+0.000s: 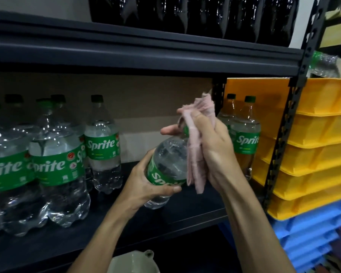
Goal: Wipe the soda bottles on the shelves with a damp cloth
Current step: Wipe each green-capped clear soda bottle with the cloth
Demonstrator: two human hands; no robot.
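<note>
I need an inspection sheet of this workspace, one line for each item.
Surface: dark shelf board, mostly bare at the middle.
Job's things: held bottle tilted, off the shelf; pink cloth on its neck; standing bottles left and right.
Clutter: pale jug below.
Grippers: left hand grips the bottle's body; right hand holds the cloth.
Cables: nothing seen.
Surroundings: yellow trays over blue trays; dark bottles above.
</note>
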